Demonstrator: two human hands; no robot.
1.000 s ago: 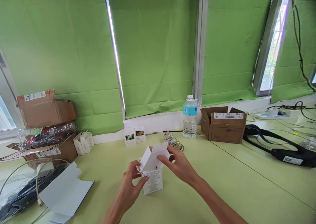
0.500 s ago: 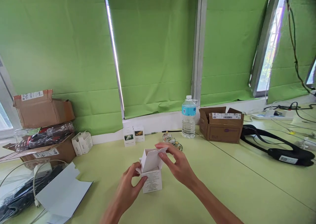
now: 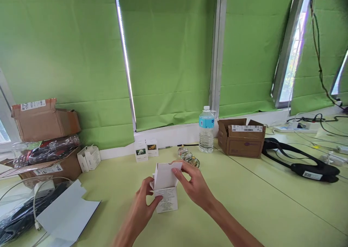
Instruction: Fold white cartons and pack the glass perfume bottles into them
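My left hand is clamped on a small white box on the counter, thumb against its printed face and fingers at its left side, while my right hand pinches the raised flap between thumb and fingers. The box stands between my two hands, its flap tilted up and its plain white side facing me. Just beyond my right hand lies a glittery bundle; farther past it a water bottle with a blue label stands upright. Off to the right of that hand sit an open carton, a black frame with a white label, and, farther back, a power strip among loose cables. Beyond my left hand, two white packs with flower pictures stand side by side near the wall. Farther out to its left are two more small white cartons, and a battered brown box above plastic-wrapped goods. Nearer, on the same side, a sheet of white card lies beside a bagged black bundle. Green blinds hang beyond both hands.
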